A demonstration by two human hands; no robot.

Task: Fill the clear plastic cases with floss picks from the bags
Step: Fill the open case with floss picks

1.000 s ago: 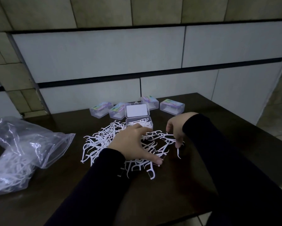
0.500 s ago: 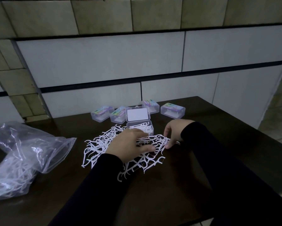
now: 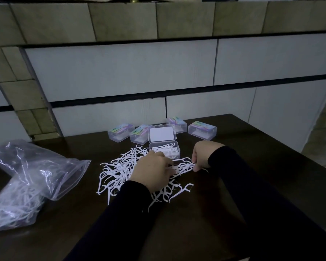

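Note:
A loose pile of white floss picks lies spread on the dark table. Just behind it stands an open clear case with its lid raised and some picks inside. My left hand and my right hand hold a small bunch of picks between them, fingers curled on its two ends, just in front of the open case.
Several closed clear cases with coloured labels stand in a row at the back. A clear zip bag with more picks lies at the left. A tiled wall rises behind the table.
Both hands have drawn closer together and nearer the open case, gathering picks from the pile into a bunch held between them. The camera has tilted up a little.

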